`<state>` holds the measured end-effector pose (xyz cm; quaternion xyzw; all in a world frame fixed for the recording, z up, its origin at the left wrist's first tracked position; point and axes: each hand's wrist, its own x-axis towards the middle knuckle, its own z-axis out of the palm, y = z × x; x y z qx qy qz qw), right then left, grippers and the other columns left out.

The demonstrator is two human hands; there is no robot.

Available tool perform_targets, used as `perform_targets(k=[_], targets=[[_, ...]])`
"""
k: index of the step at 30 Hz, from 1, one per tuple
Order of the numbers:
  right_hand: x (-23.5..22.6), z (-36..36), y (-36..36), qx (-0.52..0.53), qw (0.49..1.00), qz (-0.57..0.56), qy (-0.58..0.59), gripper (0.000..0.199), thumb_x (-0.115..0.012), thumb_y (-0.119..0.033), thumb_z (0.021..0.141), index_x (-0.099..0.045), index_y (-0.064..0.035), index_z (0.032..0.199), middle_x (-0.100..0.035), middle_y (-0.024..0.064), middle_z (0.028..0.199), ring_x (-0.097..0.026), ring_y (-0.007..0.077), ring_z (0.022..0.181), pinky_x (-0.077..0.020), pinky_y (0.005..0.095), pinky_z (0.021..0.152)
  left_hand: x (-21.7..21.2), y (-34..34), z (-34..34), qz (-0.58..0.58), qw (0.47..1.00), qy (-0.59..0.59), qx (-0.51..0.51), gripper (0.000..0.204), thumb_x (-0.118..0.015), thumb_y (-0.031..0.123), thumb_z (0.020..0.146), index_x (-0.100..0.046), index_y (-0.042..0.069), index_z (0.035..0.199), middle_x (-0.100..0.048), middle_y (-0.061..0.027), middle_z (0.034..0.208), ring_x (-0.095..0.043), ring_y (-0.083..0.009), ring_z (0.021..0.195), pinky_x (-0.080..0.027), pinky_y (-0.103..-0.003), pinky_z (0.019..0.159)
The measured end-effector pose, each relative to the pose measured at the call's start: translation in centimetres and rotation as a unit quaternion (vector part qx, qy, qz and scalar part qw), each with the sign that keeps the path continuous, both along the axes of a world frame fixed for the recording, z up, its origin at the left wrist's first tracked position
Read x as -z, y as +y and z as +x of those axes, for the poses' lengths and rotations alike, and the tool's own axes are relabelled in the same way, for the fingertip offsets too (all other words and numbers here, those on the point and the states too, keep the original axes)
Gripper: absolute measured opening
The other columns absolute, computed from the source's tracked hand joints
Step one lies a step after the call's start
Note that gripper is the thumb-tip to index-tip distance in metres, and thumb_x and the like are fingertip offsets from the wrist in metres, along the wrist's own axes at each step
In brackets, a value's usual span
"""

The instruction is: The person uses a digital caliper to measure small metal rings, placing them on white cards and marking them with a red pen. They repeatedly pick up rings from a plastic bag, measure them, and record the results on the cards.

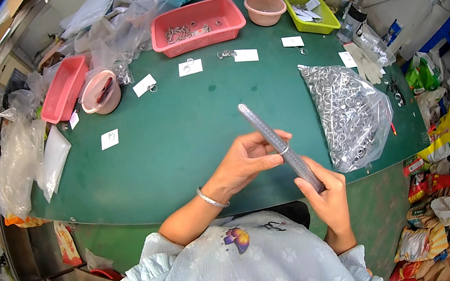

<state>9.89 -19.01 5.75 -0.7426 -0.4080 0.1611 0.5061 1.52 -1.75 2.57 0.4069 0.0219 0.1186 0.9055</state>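
The right hand (pixel 326 195) gripped the lower end of a ring mandrel (pixel 280 145), fingers wrapped closed around it. The left hand (pixel 249 160) sat half curled at the middle of the mandrel, thumb and fingertips pinching a small ring (pixel 283 149) slipped onto it. The mandrel's long axis ran diagonally, from the right hand up and away to the left, its narrow tip free above the surface (pixel 178 142); the left hand was the nearer one to the ring. The mandrel looked like dull grey metal, slim and tapered, with fine markings along it. Just to the right lay a clear plastic bag (pixel 350 112) bulging with shiny metal rings. Farther off stood a red basket (pixel 198 25), a pink bowl (pixel 265 9) and a green tray (pixel 309 9), with small white cards (pixel 190 67) between.
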Motion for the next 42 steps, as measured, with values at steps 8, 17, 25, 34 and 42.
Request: perform_targets(k=[8, 17, 25, 34, 42], targets=[[-0.1, 0.8, -0.1, 0.010, 0.996, -0.023, -0.084, 0.033, -0.069, -0.008, 0.078, -0.060, 0.0032, 0.108, -0.065, 0.0191, 0.082, -0.062, 0.0245, 0.061, -0.0468, 0.0315, 0.054, 0.7, 0.2, 0.4, 0.024, 1.000, 0.002, -0.012, 0.034, -0.066, 0.006, 0.081, -0.056, -0.003, 0.112, -0.057, -0.0084, 0.104, -0.055, -0.0165, 0.097, -0.044, -0.033, 0.087], [-0.9, 1.1, -0.1, 0.018, 0.987, -0.066, -0.148, 0.035, -0.068, -0.016, 0.080, -0.060, -0.0018, 0.111, -0.064, 0.0177, 0.078, -0.062, 0.0298, 0.059, -0.0469, 0.0347, 0.052, 0.7, 0.4, 0.7, -0.003, 1.000, 0.011, -0.006, 0.035, -0.067, 0.007, 0.080, -0.055, -0.004, 0.112, -0.058, -0.0102, 0.104, -0.056, -0.0174, 0.098, -0.044, -0.033, 0.089], [-1.3, 1.1, -0.1, 0.014, 0.982, -0.071, -0.175, 0.036, -0.068, -0.017, 0.080, -0.060, -0.0029, 0.112, -0.064, 0.0177, 0.078, -0.062, 0.0310, 0.060, -0.0474, 0.0366, 0.053, 0.4, 0.6, 0.7, 0.004, 1.000, 0.012, -0.015, 0.035, -0.068, 0.003, 0.078, -0.056, -0.004, 0.111, -0.058, -0.0101, 0.104, -0.056, -0.0183, 0.100, -0.044, -0.034, 0.092], [-1.5, 1.2, -0.1, 0.015, 0.981, -0.094, -0.169, 0.036, -0.068, -0.017, 0.080, -0.059, -0.0018, 0.112, -0.064, 0.0178, 0.076, -0.062, 0.0316, 0.060, -0.0472, 0.0370, 0.054, 0.4, 0.6, 0.9, -0.005, 1.000, 0.010, -0.006, 0.036, -0.067, 0.003, 0.079, -0.056, -0.004, 0.113, -0.058, -0.0103, 0.105, -0.057, -0.0183, 0.100, -0.044, -0.035, 0.092], [-1.8, 1.2, 0.0, 0.013, 0.981, -0.096, -0.166, 0.035, -0.067, -0.018, 0.081, -0.060, -0.0016, 0.111, -0.063, 0.0180, 0.077, -0.062, 0.0321, 0.061, -0.0470, 0.0369, 0.054, 0.8, 0.8, 0.9, -0.010, 1.000, 0.005, 0.003, 0.034, -0.065, 0.006, 0.082, -0.056, -0.004, 0.114, -0.058, -0.0106, 0.105, -0.057, -0.0181, 0.098, -0.045, -0.033, 0.089]])
